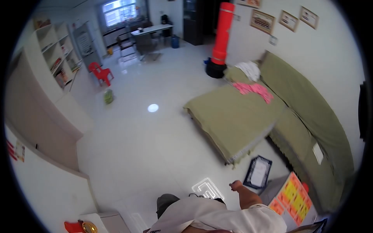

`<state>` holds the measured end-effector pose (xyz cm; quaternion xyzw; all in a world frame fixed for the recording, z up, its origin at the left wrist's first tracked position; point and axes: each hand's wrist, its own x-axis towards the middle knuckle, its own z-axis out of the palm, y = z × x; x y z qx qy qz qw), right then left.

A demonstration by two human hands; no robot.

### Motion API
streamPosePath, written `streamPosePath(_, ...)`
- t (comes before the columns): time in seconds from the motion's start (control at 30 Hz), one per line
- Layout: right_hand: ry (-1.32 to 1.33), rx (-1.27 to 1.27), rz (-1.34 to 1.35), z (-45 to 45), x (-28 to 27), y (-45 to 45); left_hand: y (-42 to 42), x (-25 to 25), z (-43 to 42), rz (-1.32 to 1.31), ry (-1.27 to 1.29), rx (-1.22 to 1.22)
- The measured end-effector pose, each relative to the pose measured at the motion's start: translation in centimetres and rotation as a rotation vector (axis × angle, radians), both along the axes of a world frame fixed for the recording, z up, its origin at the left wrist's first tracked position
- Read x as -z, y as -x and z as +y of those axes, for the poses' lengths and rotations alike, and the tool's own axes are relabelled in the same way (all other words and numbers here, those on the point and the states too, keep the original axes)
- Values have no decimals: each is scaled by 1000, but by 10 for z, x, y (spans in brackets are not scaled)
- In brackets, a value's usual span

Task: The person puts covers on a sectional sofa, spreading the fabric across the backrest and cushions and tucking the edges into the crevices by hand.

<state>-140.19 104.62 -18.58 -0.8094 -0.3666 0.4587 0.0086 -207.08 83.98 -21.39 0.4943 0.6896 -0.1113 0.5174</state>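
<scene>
My right hand (235, 185) hangs low in front of my body, at the end of a bent forearm below a pale sleeve. Its fingers look curled closed, and whatever they may hold is too small to make out. Nearest to it on the floor lies a dark-framed board with a white middle (259, 173), apart from the hand. My left hand is out of view.
A green-covered couch (233, 112) bears pink cloth (254, 91) and white cloth (248, 71). Behind it stands a red punching bag (222, 35). A red chair (101, 72) and a green bag (108, 96) are ahead left. A table (152, 30) stands far back.
</scene>
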Motion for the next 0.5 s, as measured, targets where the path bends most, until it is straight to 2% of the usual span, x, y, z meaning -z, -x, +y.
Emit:
streamPosePath(0.03,-99,-2,4,58,-9,6,-8,-12,21,-9,87,-186)
streamPosePath(0.1,-294,1,25,169,-20,32,-7,-19,68,-23,138,-345)
streamPosePath(0.17,-471,15,35,259,-47,69,2,-14,120,-35,152,-437)
streamPosePath(0.27,-494,-29,15,355,-48,122,37,3,207,-37,114,-454)
streamPosePath(0.33,-407,-81,82,386,-13,142,69,12,272,-27,43,-349)
streamPosePath(0.4,-190,-134,125,390,14,162,109,28,352,36,-164,-17)
streamPosePath(0.43,-137,-101,152,387,-5,181,133,41,401,81,-299,114)
streamPosePath(0.47,-7,-128,251,387,36,172,156,43,456,103,-425,99)
streamPosePath(0.5,121,33,217,387,14,187,175,41,505,39,-500,-85)
